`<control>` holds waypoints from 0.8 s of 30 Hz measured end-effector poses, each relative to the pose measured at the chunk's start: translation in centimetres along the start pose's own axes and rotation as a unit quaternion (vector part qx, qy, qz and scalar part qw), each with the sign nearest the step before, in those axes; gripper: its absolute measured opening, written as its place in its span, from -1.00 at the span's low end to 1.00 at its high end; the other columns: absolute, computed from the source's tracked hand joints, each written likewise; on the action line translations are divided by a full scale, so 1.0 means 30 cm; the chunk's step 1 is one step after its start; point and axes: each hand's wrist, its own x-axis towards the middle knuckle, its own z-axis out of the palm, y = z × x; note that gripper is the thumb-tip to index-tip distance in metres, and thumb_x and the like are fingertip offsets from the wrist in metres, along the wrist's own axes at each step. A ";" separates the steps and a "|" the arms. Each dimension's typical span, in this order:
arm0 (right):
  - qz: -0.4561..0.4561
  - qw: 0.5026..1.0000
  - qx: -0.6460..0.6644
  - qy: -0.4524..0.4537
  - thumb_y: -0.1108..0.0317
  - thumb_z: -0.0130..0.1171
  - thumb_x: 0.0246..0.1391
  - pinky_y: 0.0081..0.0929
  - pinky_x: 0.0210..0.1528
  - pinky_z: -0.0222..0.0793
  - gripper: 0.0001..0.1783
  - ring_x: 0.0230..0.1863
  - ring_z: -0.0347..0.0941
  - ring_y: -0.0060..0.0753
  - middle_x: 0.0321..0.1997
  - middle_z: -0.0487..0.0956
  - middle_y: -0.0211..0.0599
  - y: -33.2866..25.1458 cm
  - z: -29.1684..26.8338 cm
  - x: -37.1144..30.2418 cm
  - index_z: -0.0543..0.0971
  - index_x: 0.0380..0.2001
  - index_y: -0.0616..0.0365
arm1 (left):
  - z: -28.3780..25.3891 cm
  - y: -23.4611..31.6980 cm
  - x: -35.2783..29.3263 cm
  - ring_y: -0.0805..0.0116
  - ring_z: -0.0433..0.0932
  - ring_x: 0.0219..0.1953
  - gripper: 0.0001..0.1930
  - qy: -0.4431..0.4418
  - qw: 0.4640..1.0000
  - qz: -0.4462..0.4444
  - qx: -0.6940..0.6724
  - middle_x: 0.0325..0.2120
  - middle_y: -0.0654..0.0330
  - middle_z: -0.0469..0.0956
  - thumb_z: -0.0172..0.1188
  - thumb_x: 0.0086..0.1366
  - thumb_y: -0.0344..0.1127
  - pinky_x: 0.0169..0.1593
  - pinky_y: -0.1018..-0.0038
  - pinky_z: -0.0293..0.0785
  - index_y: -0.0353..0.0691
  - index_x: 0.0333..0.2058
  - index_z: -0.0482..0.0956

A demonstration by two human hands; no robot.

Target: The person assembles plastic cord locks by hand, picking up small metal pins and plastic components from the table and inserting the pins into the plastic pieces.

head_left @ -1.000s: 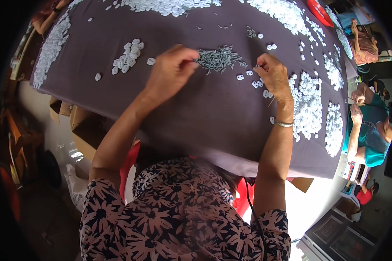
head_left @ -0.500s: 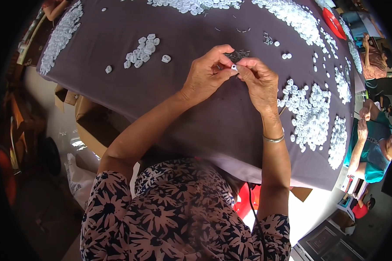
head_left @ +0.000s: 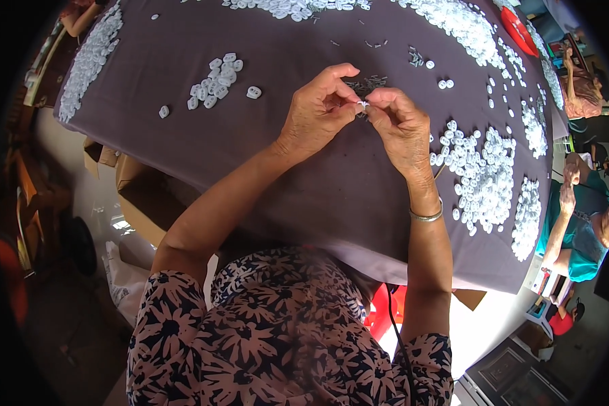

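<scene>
Between my fingertips, over the middle of the table, is a small white plastic piece [head_left: 363,104]. My left hand [head_left: 318,108] pinches it from the left with thumb and index finger. From the other side my right hand [head_left: 400,125], below which a bracelet circles the wrist, pinches it too. Fingers cover most of the piece. Just beyond my hands lies a small pile of dark metal pins or screws [head_left: 369,83]. A loose cluster of white oval plastic pieces [head_left: 213,84] lies to the left, and a larger heap of white pieces [head_left: 484,176] sits to the right.
More white heaps line the far edge [head_left: 298,7] and the left edge [head_left: 91,61] of the dark tablecloth [head_left: 304,183]. A red dish [head_left: 519,32] is at the far right. An open cardboard box [head_left: 139,196] stands below the table's left side. Other people [head_left: 578,223] sit to the right.
The small white piece has turned between my fingertips, and both hands stay pinched on it. The table scene on the left has shifted slightly in the view.
</scene>
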 end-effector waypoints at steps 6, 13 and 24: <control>0.087 0.994 0.003 -0.068 0.55 0.12 0.11 -0.74 -0.44 0.35 -0.95 -0.46 0.42 -0.77 -0.48 0.58 -0.47 -0.035 -0.020 0.005 0.57 -0.38 0.23 | 0.002 0.011 -0.003 0.68 0.47 -0.37 -0.55 -0.004 0.999 -0.009 -0.033 -0.42 0.34 0.52 0.20 0.16 -0.63 -0.27 0.70 0.45 -0.25 0.05 0.39; 0.115 0.990 0.020 -0.079 0.51 0.12 0.12 -0.79 -0.57 0.18 -0.94 -0.57 0.28 -0.85 -0.53 0.56 -0.51 -0.050 -0.023 0.004 0.58 -0.38 0.21 | -0.005 0.001 -0.002 0.67 0.44 -0.40 -0.59 -0.021 0.998 -0.037 -0.047 -0.44 0.33 0.51 0.22 0.18 -0.56 -0.32 0.70 0.41 -0.24 0.02 0.41; 0.074 0.994 0.026 -0.070 0.50 0.12 0.15 -0.80 -0.72 0.03 -0.93 -0.69 0.16 -0.86 -0.56 0.52 -0.47 -0.020 -0.014 -0.001 0.58 -0.35 0.20 | -0.010 -0.001 0.004 0.61 0.48 -0.40 -0.63 -0.026 0.995 -0.060 -0.069 -0.42 0.31 0.54 0.22 0.20 -0.51 -0.32 0.65 0.45 -0.22 0.00 0.45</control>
